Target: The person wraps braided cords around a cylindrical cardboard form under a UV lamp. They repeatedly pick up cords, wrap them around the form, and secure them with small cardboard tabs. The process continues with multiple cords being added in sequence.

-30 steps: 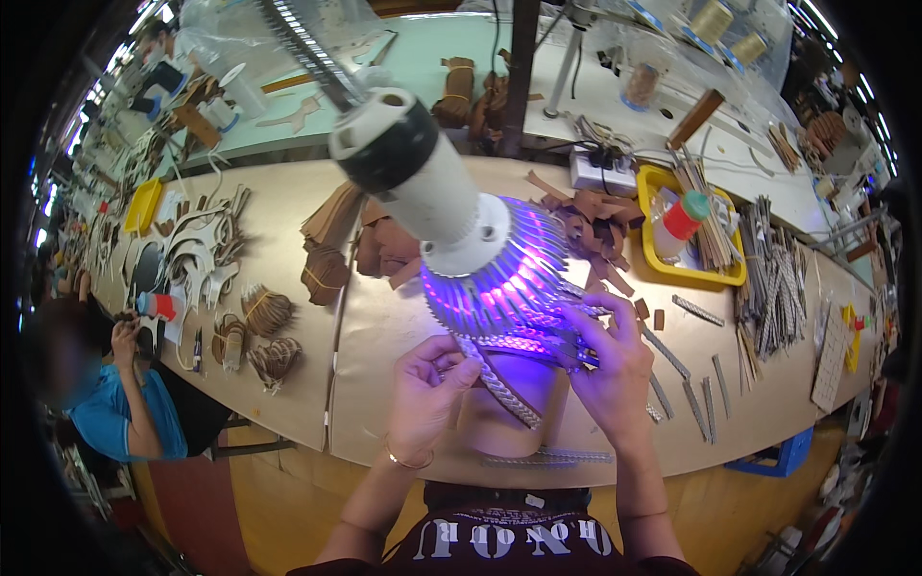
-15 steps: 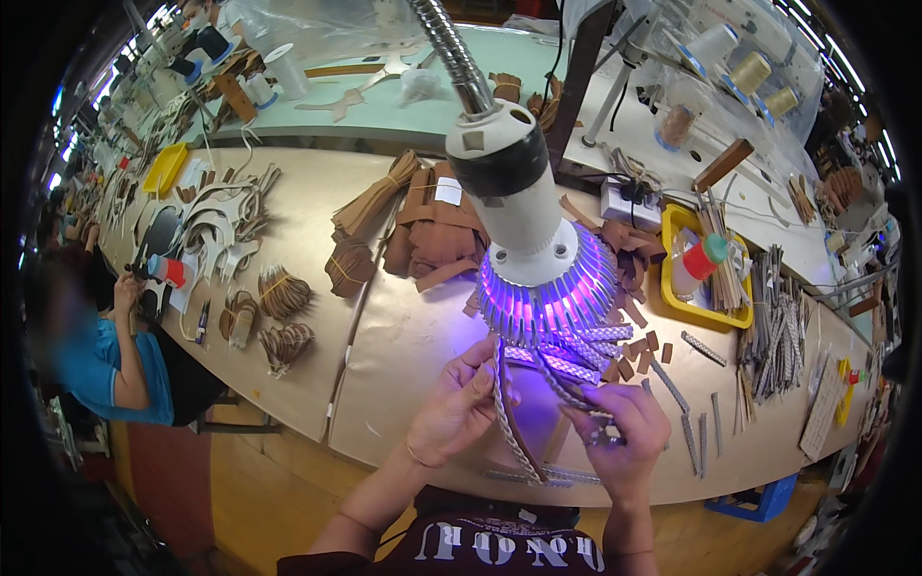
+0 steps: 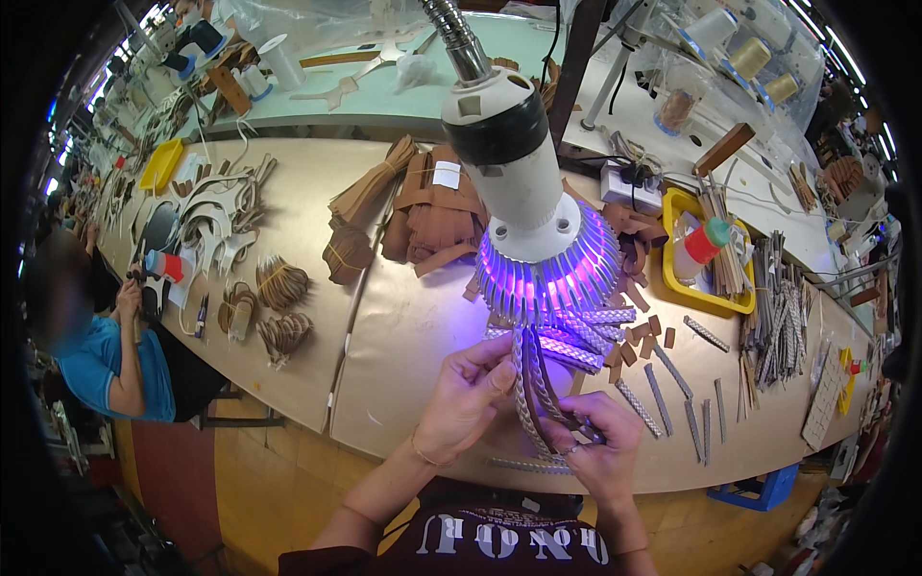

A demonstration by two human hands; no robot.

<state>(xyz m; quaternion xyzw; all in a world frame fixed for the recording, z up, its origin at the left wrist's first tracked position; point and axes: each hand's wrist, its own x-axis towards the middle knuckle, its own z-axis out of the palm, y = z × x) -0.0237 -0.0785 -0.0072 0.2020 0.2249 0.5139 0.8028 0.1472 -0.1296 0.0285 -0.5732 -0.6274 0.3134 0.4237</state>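
Under the purple-glowing lamp (image 3: 545, 264), my left hand (image 3: 463, 401) pinches a grey-and-white braided strap (image 3: 524, 398) near its upper part. A second braided strap with brown edging lies alongside it on the right. My right hand (image 3: 605, 440) closes its fingers round the lower part of that second strap, close to the first one's hanging end. Several more braided strips (image 3: 600, 336) lie beneath the lamp's finned rim, lit purple. The upper ends of the straps in my hands are partly hidden by the lamp.
Small brown leather pieces (image 3: 642, 350) and loose braided strips (image 3: 656, 398) lie right of my hands. Behind are brown strip bundles (image 3: 437, 221) and a yellow tray (image 3: 672, 274) with a red-and-green-topped bottle (image 3: 699, 248). At left sits a co-worker in a blue top (image 3: 115, 370).
My right hand has moved left and slightly down, bringing its strap beside the one in my left hand. My left hand stays nearly in place. The view has shifted slightly.
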